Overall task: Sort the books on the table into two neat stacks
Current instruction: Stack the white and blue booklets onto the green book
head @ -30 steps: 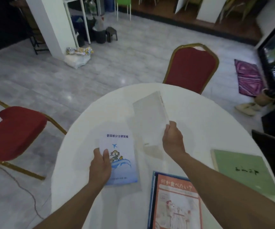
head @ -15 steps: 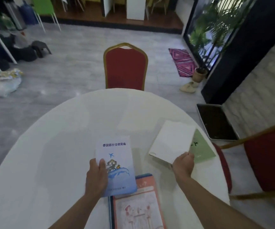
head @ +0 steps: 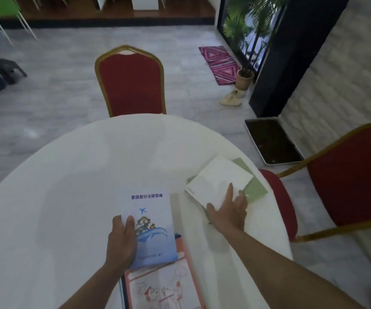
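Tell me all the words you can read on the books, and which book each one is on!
"泰国部分法律简编": top of the light blue paperback book with the plane picture, held by the left hand.
A small line at that book's bottom: too blurred to read.
Tiny print on the white book under the right hand: too small to read.
Orange-bordered picture book: only drawings show.
Pale green book: no text visible.
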`<state>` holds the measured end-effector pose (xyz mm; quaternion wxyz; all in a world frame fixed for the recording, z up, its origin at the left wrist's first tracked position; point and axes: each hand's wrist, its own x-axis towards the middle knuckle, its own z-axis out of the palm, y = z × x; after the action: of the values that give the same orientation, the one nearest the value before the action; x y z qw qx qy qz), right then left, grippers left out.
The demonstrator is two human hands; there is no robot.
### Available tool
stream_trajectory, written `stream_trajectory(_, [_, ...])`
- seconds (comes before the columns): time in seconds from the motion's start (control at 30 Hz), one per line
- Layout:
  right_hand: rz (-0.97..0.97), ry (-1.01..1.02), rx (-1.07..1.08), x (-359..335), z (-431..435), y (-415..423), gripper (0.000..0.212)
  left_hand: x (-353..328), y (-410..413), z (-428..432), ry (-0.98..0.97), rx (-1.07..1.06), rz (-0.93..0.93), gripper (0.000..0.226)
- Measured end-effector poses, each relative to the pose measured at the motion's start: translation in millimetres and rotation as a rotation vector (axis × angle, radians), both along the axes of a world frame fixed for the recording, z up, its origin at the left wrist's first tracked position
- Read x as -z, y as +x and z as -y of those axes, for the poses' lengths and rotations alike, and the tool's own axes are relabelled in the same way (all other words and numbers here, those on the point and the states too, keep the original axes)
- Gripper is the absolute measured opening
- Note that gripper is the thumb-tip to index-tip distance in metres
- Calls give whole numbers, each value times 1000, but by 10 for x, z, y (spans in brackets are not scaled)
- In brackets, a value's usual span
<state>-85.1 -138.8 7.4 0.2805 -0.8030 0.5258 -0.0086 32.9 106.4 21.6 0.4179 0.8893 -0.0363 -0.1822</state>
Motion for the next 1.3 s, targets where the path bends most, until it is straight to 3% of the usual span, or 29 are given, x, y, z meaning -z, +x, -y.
stream_trajectory(0.1, [-189, -149, -470, 89, 146, -65, 90, 12, 12, 29, 11, 13, 1, 32])
stream_trajectory(0.17, [-272, -199, -588, 157, 205, -94, 83, 31, 22, 24, 25, 23, 5, 33])
stream_trajectory(0.47, [-303, -309, -393, 175, 144, -12, 78, 50, -1, 60, 49, 28, -13, 34])
stream_trajectory(0.93, [-241, -253, -283, 208, 89, 42, 79, 40, 8, 129, 76, 93, -25, 31])
stream_trajectory(1.03, [-144, -192, -235, 208, 93, 10, 74, -6, 49, 228, 44, 146, -3, 28])
stream_trajectory(1.2, [358, 115, -100, 87, 114, -128, 38, -126, 221, 650, -14, 309, 50, 29])
stream_trajectory(1.3, [555, 371, 52, 11, 194, -154, 43, -211, 332, 1038, -57, 431, 90, 29])
